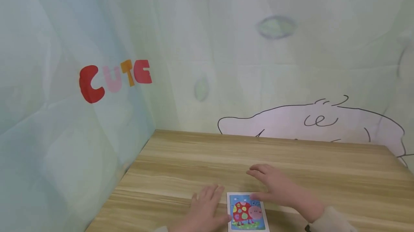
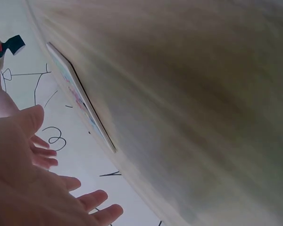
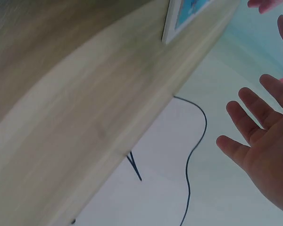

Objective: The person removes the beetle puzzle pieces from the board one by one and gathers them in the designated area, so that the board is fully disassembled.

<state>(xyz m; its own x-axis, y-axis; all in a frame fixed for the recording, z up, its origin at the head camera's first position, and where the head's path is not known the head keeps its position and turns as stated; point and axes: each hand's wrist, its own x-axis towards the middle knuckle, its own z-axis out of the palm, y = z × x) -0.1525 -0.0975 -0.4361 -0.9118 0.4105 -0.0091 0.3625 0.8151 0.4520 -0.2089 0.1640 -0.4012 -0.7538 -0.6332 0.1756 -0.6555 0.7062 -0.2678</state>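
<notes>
Basically, left hand (image 1: 204, 210) wide, fingers extended, beside the ladybug card (image 1: 245, 213), which lies flat on the bench (image 1: 174, 167), picture up. Right hand (image 1: 280, 188) also wide, thumb over card's upper right corner, contact unclear. Farther back: pale backdrop (image 1: 200, 45), CUTE letters (image 1: 92, 84), outlined figure (image 1: 284, 122).

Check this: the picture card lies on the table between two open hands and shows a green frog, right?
The frog is wrong: the head view shows a red spotted ladybug on the picture card, which does lie on the table between the open left hand and right hand.
</notes>
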